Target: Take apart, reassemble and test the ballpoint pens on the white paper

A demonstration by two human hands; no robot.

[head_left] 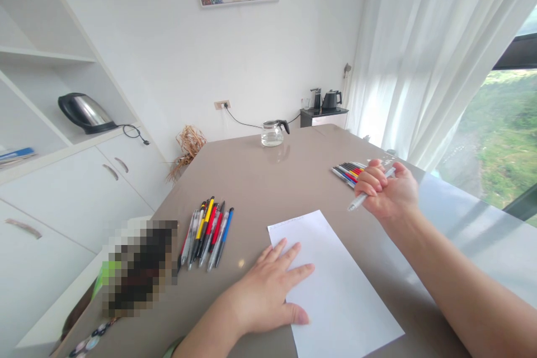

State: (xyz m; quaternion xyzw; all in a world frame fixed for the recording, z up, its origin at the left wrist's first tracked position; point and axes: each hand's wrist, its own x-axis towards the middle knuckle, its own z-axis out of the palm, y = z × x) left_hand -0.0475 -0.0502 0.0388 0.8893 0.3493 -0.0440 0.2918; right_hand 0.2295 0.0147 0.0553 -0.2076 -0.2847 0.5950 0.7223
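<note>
A white sheet of paper (335, 291) lies on the grey-brown table, with a faint line of writing along its top edge. My left hand (274, 288) rests flat on the sheet's left side, fingers spread. Above the table to the right, my right hand (388, 187) is turned partly palm up, its fingers curled around a clear pen (357, 202) whose end points down and left. Just behind that hand lies a row of pens (346, 173), partly hidden by it. Left of the paper is a bunch of pens (206, 235) in black, yellow, red, blue and clear.
A glass pot (272, 134) with a black handle stands at the table's far end. A blurred dark object (142, 268) and a beaded strap lie at the left edge. Beyond are a small black stand with a kettle (331, 99), shelves on the left and a curtained window on the right.
</note>
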